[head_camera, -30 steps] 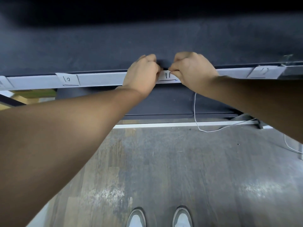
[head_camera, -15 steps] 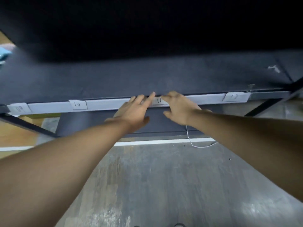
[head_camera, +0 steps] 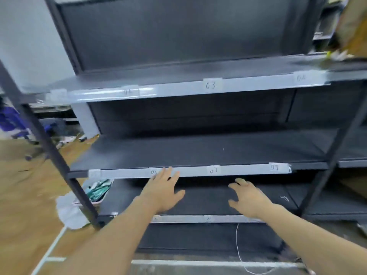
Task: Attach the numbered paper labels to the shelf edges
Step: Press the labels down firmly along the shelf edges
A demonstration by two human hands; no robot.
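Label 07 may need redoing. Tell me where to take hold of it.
Probably a lower corner of label 07, picked at from the front: it lies flat on the middle shelf's edge strip, so only its edges offer a hold.

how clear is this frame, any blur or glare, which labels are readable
Head view: motion blur smears the left side and the top-right corner; label 03 and label 07 read clearly, while the smeared label further left does not; a glare streak lies on the top shelf edge; the wide lens bows the dark upright.
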